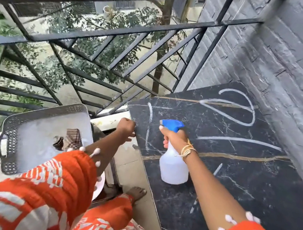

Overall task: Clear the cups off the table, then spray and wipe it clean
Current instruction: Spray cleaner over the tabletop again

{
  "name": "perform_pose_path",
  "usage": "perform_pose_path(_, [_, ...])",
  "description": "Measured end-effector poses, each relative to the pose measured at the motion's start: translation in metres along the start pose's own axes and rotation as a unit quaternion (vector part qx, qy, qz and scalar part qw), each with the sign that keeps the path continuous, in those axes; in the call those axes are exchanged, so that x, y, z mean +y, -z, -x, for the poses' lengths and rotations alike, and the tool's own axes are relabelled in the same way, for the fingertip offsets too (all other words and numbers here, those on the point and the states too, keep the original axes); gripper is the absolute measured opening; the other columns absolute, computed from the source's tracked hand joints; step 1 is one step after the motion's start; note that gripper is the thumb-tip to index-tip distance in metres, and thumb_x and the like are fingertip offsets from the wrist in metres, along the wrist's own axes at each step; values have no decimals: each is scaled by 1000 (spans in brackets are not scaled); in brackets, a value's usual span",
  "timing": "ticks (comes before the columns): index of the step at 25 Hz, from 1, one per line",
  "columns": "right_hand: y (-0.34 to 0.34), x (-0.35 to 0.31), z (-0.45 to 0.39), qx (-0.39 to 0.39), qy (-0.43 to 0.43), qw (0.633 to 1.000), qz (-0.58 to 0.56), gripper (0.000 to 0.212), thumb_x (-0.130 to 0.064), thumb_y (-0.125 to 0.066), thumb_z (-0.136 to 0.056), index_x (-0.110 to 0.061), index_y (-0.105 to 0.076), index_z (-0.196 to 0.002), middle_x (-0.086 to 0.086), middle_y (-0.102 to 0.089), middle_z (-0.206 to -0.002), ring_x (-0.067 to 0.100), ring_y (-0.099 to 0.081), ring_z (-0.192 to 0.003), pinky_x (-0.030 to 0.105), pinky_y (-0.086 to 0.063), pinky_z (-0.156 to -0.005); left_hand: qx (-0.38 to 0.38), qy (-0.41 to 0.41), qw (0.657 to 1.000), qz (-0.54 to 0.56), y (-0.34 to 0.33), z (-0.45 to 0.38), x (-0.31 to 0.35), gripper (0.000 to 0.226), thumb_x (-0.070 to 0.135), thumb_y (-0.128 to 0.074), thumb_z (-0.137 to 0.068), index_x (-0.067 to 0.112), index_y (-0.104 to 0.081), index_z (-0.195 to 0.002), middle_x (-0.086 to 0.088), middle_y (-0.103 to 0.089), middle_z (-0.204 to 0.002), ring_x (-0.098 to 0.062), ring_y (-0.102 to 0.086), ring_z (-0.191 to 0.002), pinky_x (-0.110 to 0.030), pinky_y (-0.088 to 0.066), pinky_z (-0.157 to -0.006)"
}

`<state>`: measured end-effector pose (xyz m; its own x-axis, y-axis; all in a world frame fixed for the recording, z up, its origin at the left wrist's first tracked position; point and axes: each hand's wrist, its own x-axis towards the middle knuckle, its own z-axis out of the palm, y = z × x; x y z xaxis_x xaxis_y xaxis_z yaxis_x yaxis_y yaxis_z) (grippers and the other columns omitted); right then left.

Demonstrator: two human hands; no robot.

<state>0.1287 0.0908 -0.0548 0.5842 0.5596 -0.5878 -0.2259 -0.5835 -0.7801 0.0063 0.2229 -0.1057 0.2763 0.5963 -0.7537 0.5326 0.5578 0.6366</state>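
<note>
Cloth (71, 139) on the tray (44, 129) is half hidden by the left arm. Right hand (174, 138) grips the sprayer (173, 162) standing on the bench (237, 169); left hand (127, 127), at its 9 o'clock, curls on the bench edge.

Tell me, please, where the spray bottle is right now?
In the head view, the spray bottle is at centre, gripped by the right hand over the near-left part of the black marble table, beside its chalk marks.

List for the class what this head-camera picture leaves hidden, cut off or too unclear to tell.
- Head view: the striped cloth on the tray is half hidden by the left forearm.
- The left hand has its back to us at the table edge, so whether it holds anything is hidden.
- The liquid level in the spray bottle, gripped by the right hand, is unclear.
- The table's near end is cut off by the frame.
</note>
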Motion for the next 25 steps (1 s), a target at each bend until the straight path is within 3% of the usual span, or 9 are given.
perform_pose_path(3, [19, -2, -4, -28, 2, 998, -54, 16, -24, -69, -89, -12, -63, -81, 7, -56, -66, 15, -52, -50, 21, -47, -43, 23, -3, 999, -28, -1, -7, -2, 14, 11, -37, -94, 7, -51, -95, -13, -55, -80, -24, -55, -57, -29, -43, -59])
perform_pose_path(6, [37, -2, -14, 55, 2, 997, -57, 22, -27, -71, -87, -10, -62, -76, 8, -55, -61, 14, -47, -37, 21, -43, -40, 73, -36, 993, -84, -2, -11, -4, 17, 13, -40, -87, 5, -54, -92, -17, -63, -91, -27, -56, -68, -36, -46, -62])
perform_pose_path(8, [53, -1, -20, 71, 5, 997, -39, 20, -28, -71, -86, -8, -65, -85, 9, -59, -67, 14, -52, -46, 21, -45, -40, 107, -83, 979, -151, -4, -5, 0, 23, 16, -45, -89, 4, -55, -107, -14, -61, -104, -31, -57, -89, -38, -45, -78])
perform_pose_path(11, [81, -2, -21, 25, 31, 999, -11, 19, -24, -69, -88, -12, -67, -103, 6, -66, -88, 17, -62, -76, 22, -51, -46, 135, -160, 948, -240, -14, 4, 9, 37, 14, -49, -91, 6, -47, -127, -17, -54, -126, -34, -53, -116, -39, -42, -97])
perform_pose_path(13, [97, 1, -21, 33, 53, 997, -46, 13, -19, -67, -90, -13, -66, -101, 5, -66, -86, 13, -66, -73, 23, -50, -48, 148, -212, 913, -317, -23, 8, 13, 44, 15, -52, -88, 9, -44, -132, -16, -49, -130, -34, -51, -119, -43, -44, -98])
perform_pose_path(15, [105, 6, -25, 97, 69, 991, -59, 10, -18, -68, -89, -10, -62, -85, 7, -58, -69, 7, -57, -49, 24, -47, -45, 131, -264, 878, -377, -34, 12, 13, 46, 15, -52, -87, 10, -43, -132, -14, -48, -129, -34, -52, -117, -46, -47, -97])
perform_pose_path(17, [111, 10, -31, 153, 62, 986, -29, 21, -18, -72, -86, -10, -57, -72, 6, -49, -58, 5, -45, -35, 24, -44, -43, 101, -311, 848, -417, -47, 14, 15, 45, 14, -50, -88, 11, -44, -133, -14, -49, -127, -34, -52, -114, -47, -46, -96])
perform_pose_path(22, [140, 10, -43, 159, 38, 986, 43, 27, -32, -82, -75, -12, -65, -79, 5, -63, -68, 14, -59, -52, 26, -50, -47, 22, -378, 800, -465, -86, 16, 26, 38, 13, -47, -88, 10, -51, -125, -14, -51, -116, -34, -54, -106, -45, -49, -88])
perform_pose_path(25, [161, 8, -50, 244, 38, 968, 55, 33, -37, -78, -78, -13, -60, -63, 7, -60, -56, 18, -54, -42, 32, -54, -54, -27, -392, 778, -490, -109, 10, 32, 35, 15, -46, -87, 9, -54, -120, -14, -50, -115, -34, -53, -106, -45, -49, -87])
